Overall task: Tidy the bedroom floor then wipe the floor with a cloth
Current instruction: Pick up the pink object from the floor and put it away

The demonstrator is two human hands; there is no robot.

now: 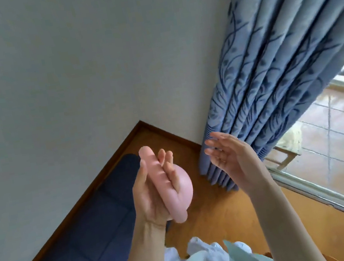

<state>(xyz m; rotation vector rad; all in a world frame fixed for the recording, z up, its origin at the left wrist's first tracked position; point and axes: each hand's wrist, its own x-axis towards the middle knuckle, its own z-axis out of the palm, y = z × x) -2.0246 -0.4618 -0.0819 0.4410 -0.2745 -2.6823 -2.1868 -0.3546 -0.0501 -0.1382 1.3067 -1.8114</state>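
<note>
Pink soft object (177,188) gripped in the left hand (152,193), raised in front of the corner of the wooden floor (204,220), long axis running from heel of palm up past the fingertips toward the wall. Fingers curled round its middle, thumb along the near side, firmly closed. Right hand (230,157) just beside it on the curtain (272,81) side, spread wide, empty, touching nothing. Dark blue mat (81,232) below, against the wall.

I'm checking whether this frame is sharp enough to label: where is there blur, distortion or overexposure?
Head view: the right hand has motion-smeared fingertips; the left hand and its pink object are soft; the curtain is streaked; wide-angle tilt slants the walls; daylight through the window washes out the outside.
</note>
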